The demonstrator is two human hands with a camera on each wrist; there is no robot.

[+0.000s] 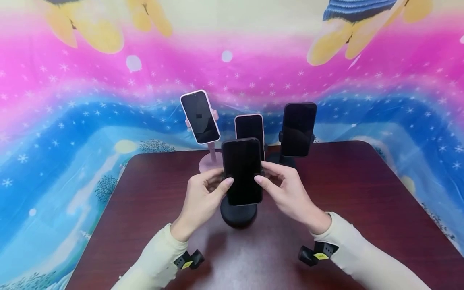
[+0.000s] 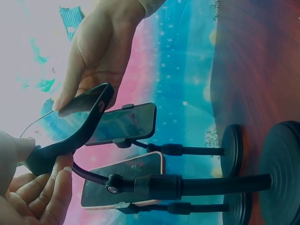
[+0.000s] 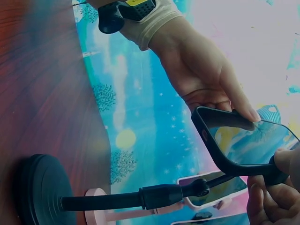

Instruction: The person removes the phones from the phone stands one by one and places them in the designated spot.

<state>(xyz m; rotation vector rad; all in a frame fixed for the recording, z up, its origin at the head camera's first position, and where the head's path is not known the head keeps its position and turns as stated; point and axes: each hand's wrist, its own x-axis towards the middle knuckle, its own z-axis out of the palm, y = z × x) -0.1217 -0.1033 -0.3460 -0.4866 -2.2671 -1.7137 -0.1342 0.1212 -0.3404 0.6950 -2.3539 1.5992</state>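
A black phone (image 1: 242,173) with a dark screen sits on a black phone stand (image 1: 238,215) at the front of the group. My left hand (image 1: 197,201) grips its left edge, thumb on the screen's border and fingers curled behind. On the opposite edge, my right hand (image 1: 291,197) pinches it the same way. In the left wrist view, the stand's arm (image 2: 201,185) runs from a round base (image 2: 288,173) up behind the phone. The right wrist view has the phone (image 3: 248,143) tilted back between both hands, its clamp partly hidden by fingers.
Behind stand a white-cased phone (image 1: 200,117) on a pink stand (image 1: 210,162), a pink-cased phone (image 1: 249,125) partly covered by the front one, and another black phone (image 1: 299,129) on a black stand. All are on a dark wooden table (image 1: 362,201) before a printed cloth backdrop (image 1: 90,133).
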